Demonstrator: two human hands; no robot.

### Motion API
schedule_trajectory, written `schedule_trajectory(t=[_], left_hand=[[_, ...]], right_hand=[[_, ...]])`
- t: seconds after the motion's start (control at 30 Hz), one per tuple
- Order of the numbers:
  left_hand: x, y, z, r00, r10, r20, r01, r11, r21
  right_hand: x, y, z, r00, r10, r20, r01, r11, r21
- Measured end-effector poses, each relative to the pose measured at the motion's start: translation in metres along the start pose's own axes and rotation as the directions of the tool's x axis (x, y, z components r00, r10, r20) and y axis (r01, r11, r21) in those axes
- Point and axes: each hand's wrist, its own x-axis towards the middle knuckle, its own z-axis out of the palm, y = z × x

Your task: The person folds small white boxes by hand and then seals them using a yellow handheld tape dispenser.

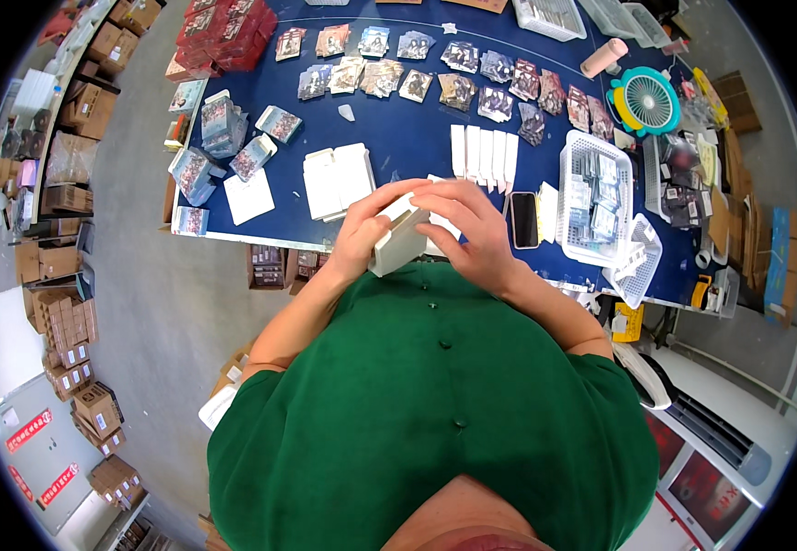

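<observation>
Close to my body at the table's near edge, a small white cardboard box (400, 246) is held tilted between my hands. My left hand (362, 230) grips its left side with the fingers closed round it. From the right, my right hand (477, 234) bends over its top, fingertips pressed along the upper edge. What lies inside the box cannot be seen. Just left of it on the table are white flat cartons (339, 182) lying side by side. Beyond my right hand stand several narrow white strips (484, 156) in a row.
Stacks of picture cards (380, 78) line the far side of the blue table (307, 138). Illustrated boxes (222, 124) and red packs (224, 37) sit at left. To the right are a phone (525, 220), a white basket (568, 197) of small packs, and a turquoise fan (646, 101).
</observation>
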Motion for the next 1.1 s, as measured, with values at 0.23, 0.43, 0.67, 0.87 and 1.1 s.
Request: schedule_trajectory(t=[0.23, 0.43, 0.67, 0.87, 1.1], left_hand=[[-0.005, -0.002, 0.008, 1.0, -0.016, 0.002, 0.016, 1.0, 0.008], [-0.002, 0.004, 0.012, 0.994, 0.051, 0.094, -0.057, 0.996, 0.07], [-0.01, 0.019, 0.02, 0.998, -0.058, 0.034, 0.06, 0.996, -0.064], [-0.008, 0.028, 0.031, 0.997, -0.053, 0.057, 0.058, 0.993, -0.103], [-0.014, 0.032, 0.037, 0.986, -0.142, 0.084, 0.148, 0.986, -0.074]], right_hand=[[0.009, -0.005, -0.013, 0.983, -0.086, 0.162, 0.085, 0.996, 0.015], [0.001, -0.01, -0.012, 0.998, -0.062, 0.016, 0.059, 0.99, 0.125], [0.006, -0.017, -0.02, 0.967, -0.255, 0.023, 0.256, 0.962, -0.098], [0.007, -0.022, -0.033, 0.961, -0.275, 0.028, 0.276, 0.961, -0.017], [-0.005, -0.027, -0.038, 0.985, -0.155, 0.072, 0.154, 0.988, 0.024]])
